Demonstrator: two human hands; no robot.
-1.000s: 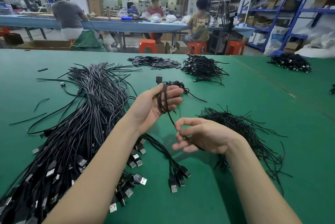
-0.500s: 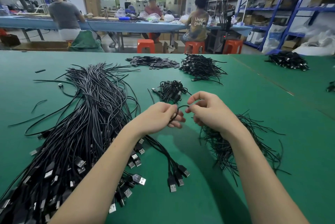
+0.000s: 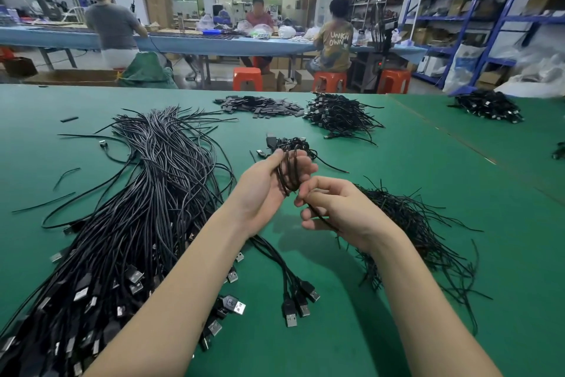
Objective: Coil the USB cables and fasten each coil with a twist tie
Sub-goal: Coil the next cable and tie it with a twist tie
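My left hand (image 3: 269, 184) grips a coil of black USB cable (image 3: 289, 175) wound round its fingers, palm up above the green table (image 3: 397, 147). My right hand (image 3: 339, 208) sits just right of it and pinches the cable's loose tail, which runs from the coil through its fingers. A big bundle of uncoiled black USB cables (image 3: 137, 208) lies to the left. Black twist ties (image 3: 409, 224) are heaped under and to the right of my right wrist. A small cluster of coiled cables (image 3: 293, 144) lies just beyond my left hand.
A pile of finished coils (image 3: 339, 115) and a heap of small black parts (image 3: 260, 104) lie farther back. Another cable pile (image 3: 489, 106) sits far right. Several USB plugs (image 3: 296, 303) lie between my forearms. People work at a blue table (image 3: 214, 43) behind; orange stools (image 3: 247, 78) stand between.
My left hand has turned palm up again with the coil round its fingers. My right hand has dropped down and right, drawing the cable tail with it.
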